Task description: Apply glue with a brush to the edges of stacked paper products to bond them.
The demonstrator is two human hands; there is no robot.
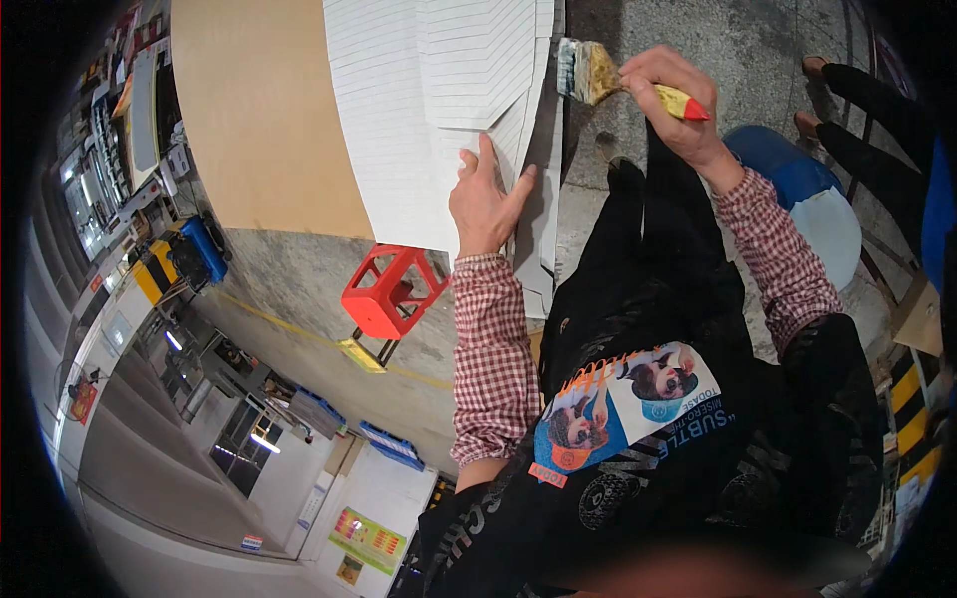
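My right hand (680, 100) is closed round the yellow, red-tipped handle of a wide paintbrush (601, 74). The brush head points left, and its bristles look pale and dark at the tip. It is held beside the right edge of a stack of white lined sheets (384, 110), apart from my left hand. Spread over the lower part of those sheets, my left hand (486, 202) rests with its fingers apart and nothing in it. The sheets overlap with slightly uneven, angled edges.
Left of the sheets lies a large tan board (249, 120). A red plastic stool (394, 292) stands below it on the grey floor. To my right are a blue container (783, 164) and another person's dark-clad legs (877, 135). Black-and-yellow striped equipment (164, 269) stands at the far left.
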